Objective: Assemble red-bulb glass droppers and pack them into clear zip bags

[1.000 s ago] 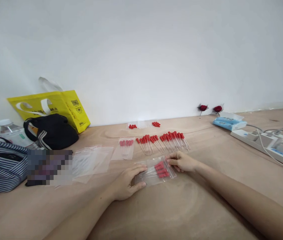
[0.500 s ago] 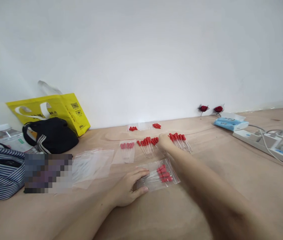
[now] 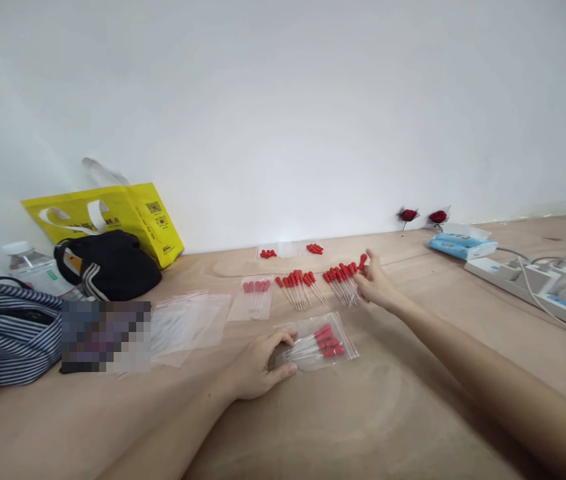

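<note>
My left hand [image 3: 261, 362] lies on the table with its thumb and fingers on the near-left end of a clear zip-lock bag [image 3: 307, 347]. Inside that bag are several droppers with red bulbs [image 3: 330, 341]. Beyond the bag, my right hand [image 3: 377, 283] is at the right side of a fanned group of red-bulbed droppers [image 3: 343, 283]. Thumb and finger close around the rightmost dropper [image 3: 363, 261], whose bulb stands above the others; its lower part is hidden. Another group of droppers [image 3: 297, 287] lies to the left.
A filled bag of droppers [image 3: 250, 303] and flat clear bags [image 3: 190, 323] lie at left. More bagged droppers [image 3: 315, 249] are by the wall. A yellow bag [image 3: 153, 220], black cap [image 3: 117, 267] and bottle [image 3: 27, 267] stand left; tissues [image 3: 457, 245] and a power strip [image 3: 517, 280] right.
My right hand has moved rightward from between the dropper groups to the right group's outer side. That group now sits slightly further left. My left hand stays at the bag.
</note>
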Demonstrator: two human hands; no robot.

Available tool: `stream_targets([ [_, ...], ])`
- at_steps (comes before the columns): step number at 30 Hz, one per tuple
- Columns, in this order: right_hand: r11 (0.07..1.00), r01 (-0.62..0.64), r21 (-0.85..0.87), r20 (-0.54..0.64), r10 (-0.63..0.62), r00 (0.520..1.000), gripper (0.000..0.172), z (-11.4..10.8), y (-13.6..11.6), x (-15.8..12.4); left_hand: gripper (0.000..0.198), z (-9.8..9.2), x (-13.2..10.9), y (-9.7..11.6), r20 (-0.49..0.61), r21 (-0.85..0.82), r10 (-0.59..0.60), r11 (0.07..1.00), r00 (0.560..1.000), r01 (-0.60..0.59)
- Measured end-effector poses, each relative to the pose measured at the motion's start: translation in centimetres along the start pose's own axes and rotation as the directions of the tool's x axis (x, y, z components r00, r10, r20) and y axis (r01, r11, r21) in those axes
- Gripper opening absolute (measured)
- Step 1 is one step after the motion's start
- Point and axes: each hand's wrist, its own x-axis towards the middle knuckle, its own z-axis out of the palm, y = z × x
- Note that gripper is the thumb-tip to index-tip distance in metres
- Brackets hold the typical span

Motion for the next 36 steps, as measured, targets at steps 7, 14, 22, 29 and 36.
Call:
stream_targets([
  [7, 0.963, -0.029, 0.267, -0.09, 0.054, 0.994, 0.059, -0.2, 3.3, -4.0, 0.019, -0.3, -0.2, 0.0, 0.007, 0.017, -0.05, 0.999, 0.999, 0.049],
  [14, 0.907, -0.074, 0.414, -0.053, 0.105, 0.993, 0.043, 1.8, 2.9, -5.4, 0.034, -0.5, 0.1, 0.4, 0.045, 0.07, -0.018, 0.997, 0.999, 0.015],
  [22, 0.833, -0.245, 0.497, 0.17, 0.184, 0.968, 0.028, 2.4, 2.1, -6.3, 0.046, -0.2, 0.1, 0.2, 0.0, 0.076, -0.022, 0.997, 1.0, 0.022],
  [29, 0.88, -0.377, 0.289, 0.4, 0.246, 0.883, 0.026, 2.5, 1.4, -6.1, 0.048, -0.2, -0.1, -0.1, 0.013, 0.059, -0.038, 0.998, 0.999, 0.037],
  [36, 0.957, -0.256, 0.138, 0.453, 0.168, 0.875, 0.031, 2.7, 1.8, -5.6, 0.046, -0.1, 0.1, -0.1, 0.003, 0.05, -0.001, 0.999, 1.0, 0.001],
])
